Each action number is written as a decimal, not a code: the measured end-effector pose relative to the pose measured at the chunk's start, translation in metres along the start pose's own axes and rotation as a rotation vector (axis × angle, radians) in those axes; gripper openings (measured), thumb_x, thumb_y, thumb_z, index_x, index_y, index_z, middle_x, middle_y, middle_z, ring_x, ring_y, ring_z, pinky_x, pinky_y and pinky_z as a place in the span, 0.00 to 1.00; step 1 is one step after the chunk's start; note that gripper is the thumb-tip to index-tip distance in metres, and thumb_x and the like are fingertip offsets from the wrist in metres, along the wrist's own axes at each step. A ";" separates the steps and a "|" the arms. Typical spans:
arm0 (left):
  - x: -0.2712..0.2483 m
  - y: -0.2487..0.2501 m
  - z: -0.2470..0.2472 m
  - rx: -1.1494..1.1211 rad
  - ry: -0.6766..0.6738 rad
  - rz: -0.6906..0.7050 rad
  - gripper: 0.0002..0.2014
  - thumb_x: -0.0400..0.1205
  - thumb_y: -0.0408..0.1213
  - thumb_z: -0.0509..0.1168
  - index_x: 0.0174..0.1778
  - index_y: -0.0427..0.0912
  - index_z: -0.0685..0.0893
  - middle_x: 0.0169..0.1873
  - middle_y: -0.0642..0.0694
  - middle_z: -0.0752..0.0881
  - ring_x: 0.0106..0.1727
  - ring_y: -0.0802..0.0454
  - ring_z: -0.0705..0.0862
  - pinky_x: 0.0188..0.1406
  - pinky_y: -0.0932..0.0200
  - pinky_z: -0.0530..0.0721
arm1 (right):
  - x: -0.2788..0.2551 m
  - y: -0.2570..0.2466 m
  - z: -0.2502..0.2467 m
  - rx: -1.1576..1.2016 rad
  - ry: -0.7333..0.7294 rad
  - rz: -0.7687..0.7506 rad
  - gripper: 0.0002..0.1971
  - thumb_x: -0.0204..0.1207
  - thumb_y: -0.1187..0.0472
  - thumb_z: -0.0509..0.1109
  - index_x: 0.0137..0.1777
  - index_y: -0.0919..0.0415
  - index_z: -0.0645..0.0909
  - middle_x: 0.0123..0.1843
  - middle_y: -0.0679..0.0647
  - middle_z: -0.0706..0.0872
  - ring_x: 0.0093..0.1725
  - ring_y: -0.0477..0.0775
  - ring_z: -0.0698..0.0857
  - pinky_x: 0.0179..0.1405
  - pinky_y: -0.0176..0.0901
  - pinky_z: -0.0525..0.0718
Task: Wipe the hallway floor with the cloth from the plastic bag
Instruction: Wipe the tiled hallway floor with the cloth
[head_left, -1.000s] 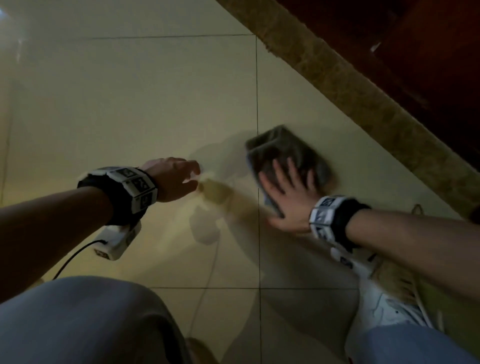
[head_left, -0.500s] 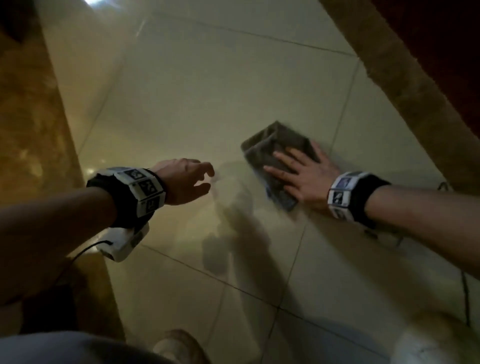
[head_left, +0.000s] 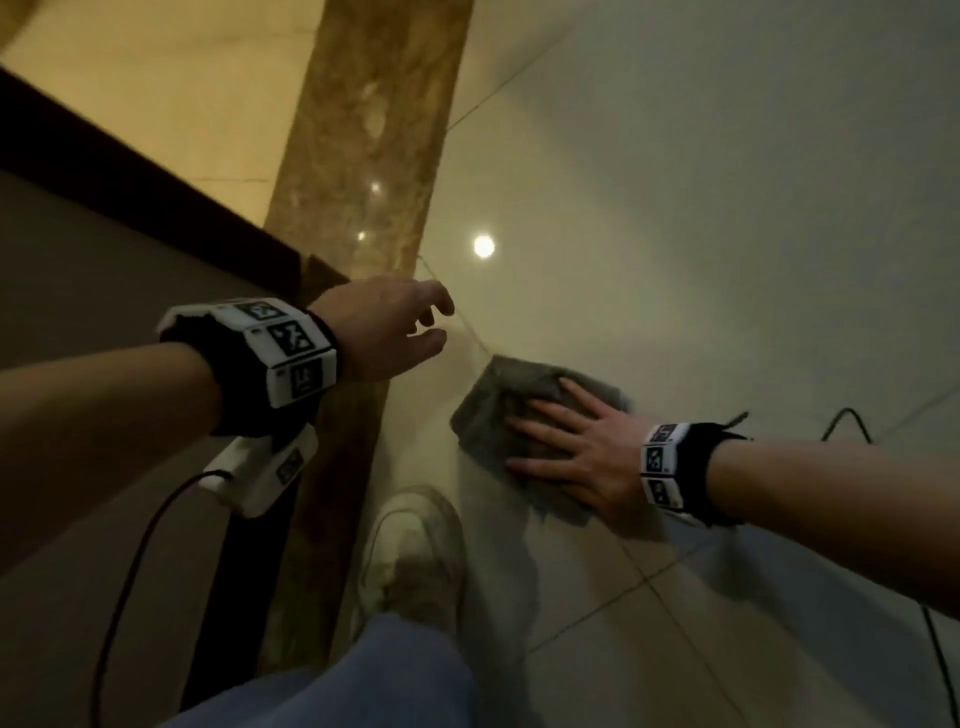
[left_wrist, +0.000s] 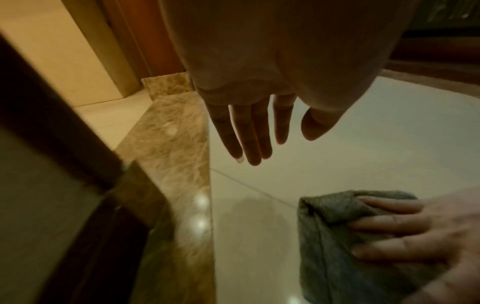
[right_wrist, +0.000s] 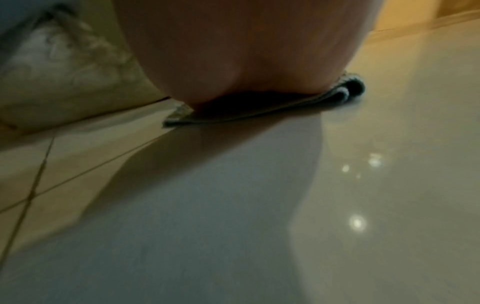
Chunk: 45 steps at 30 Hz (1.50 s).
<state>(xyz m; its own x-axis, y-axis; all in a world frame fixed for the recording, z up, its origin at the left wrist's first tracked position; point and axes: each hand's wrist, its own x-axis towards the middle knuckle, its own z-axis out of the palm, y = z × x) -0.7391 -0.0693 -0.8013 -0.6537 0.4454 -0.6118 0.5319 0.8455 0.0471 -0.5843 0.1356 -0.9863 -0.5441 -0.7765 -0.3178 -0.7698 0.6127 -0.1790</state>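
Note:
A folded grey cloth (head_left: 498, 410) lies flat on the glossy pale tiled floor (head_left: 701, 234). My right hand (head_left: 576, 452) presses down on the cloth with straight, spread fingers. The left wrist view shows the same cloth (left_wrist: 330, 236) under those fingers (left_wrist: 389, 205). From the right wrist view only the cloth's edge (right_wrist: 259, 115) shows beneath the palm. My left hand (head_left: 400, 327) hovers above the floor, left of the cloth, fingers relaxed and holding nothing; its fingers (left_wrist: 249, 133) hang loose in the left wrist view.
A brown marble border strip (head_left: 358, 156) runs along the floor's left side, beside a dark wooden frame (head_left: 130, 171). My white shoe (head_left: 415, 556) stands just below the cloth, with a blue trouser leg (head_left: 363, 675). Black cables (head_left: 852, 421) trail from the wristbands.
The view has swung round, bringing the marble strip and dark frame in on the left. My right hand has slid the cloth across the tile, now close to my shoe. The left hand stays empty.

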 end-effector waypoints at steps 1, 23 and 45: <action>-0.013 -0.007 0.006 -0.007 -0.024 -0.045 0.18 0.84 0.50 0.61 0.70 0.52 0.77 0.59 0.53 0.85 0.57 0.52 0.85 0.57 0.47 0.86 | 0.011 -0.012 -0.001 -0.040 -0.025 -0.075 0.30 0.80 0.39 0.49 0.84 0.40 0.62 0.84 0.58 0.65 0.82 0.70 0.63 0.77 0.80 0.53; 0.017 -0.032 0.062 -0.042 0.126 0.084 0.21 0.85 0.52 0.59 0.72 0.48 0.74 0.61 0.49 0.85 0.59 0.46 0.83 0.50 0.55 0.80 | 0.061 -0.059 -0.020 -0.026 0.016 0.092 0.35 0.70 0.40 0.62 0.79 0.42 0.66 0.78 0.62 0.74 0.75 0.75 0.73 0.70 0.87 0.57; -0.012 -0.045 0.101 0.014 0.097 0.035 0.22 0.85 0.52 0.58 0.74 0.50 0.72 0.64 0.48 0.83 0.61 0.45 0.83 0.53 0.50 0.83 | -0.032 0.025 -0.015 0.106 -0.115 0.655 0.32 0.75 0.31 0.30 0.79 0.28 0.25 0.88 0.49 0.35 0.86 0.59 0.37 0.81 0.72 0.40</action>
<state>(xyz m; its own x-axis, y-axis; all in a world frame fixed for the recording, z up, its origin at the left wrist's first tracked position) -0.7009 -0.1421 -0.8754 -0.6829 0.5019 -0.5308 0.5628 0.8247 0.0558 -0.5915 0.1738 -0.9666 -0.8443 -0.2224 -0.4876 -0.2526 0.9676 -0.0040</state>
